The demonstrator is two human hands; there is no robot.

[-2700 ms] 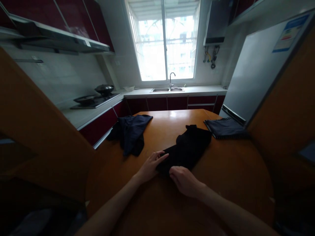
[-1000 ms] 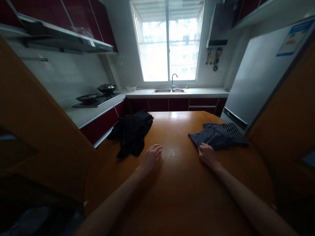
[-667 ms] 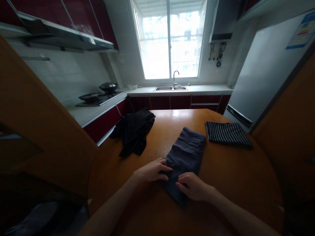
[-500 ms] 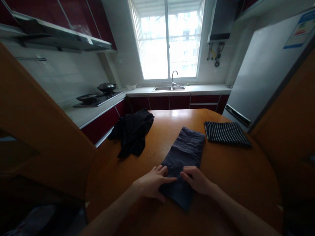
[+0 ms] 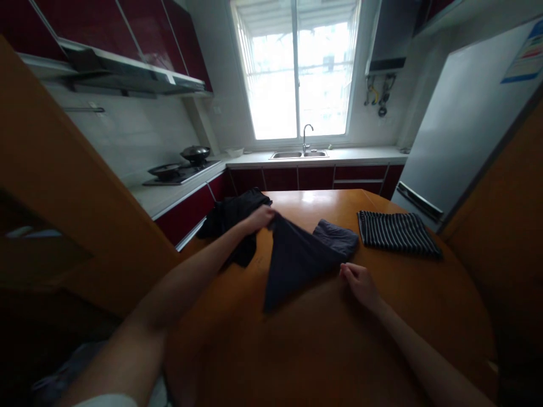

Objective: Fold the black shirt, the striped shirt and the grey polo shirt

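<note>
A dark grey garment (image 5: 297,257) hangs stretched between my two hands above the round wooden table (image 5: 322,339). My left hand (image 5: 261,217) is raised at the far left and closed on one corner of it. My right hand (image 5: 360,281) rests low on the table and pinches the cloth's right edge. The far end of the garment (image 5: 337,234) lies bunched on the table. A crumpled black garment (image 5: 231,223) lies just behind my left hand at the table's left edge.
A folded striped cloth (image 5: 396,233) lies at the table's far right, next to a grey fridge (image 5: 462,130). A counter with a hob and pans (image 5: 178,168) runs along the left. A sink (image 5: 299,154) sits under the window. Orange chair backs (image 5: 55,192) flank me.
The grey garment lay flat under both hands half a second ago. My left hand has lifted one end up and away to the far left, while my right hand has shifted right along the edge.
</note>
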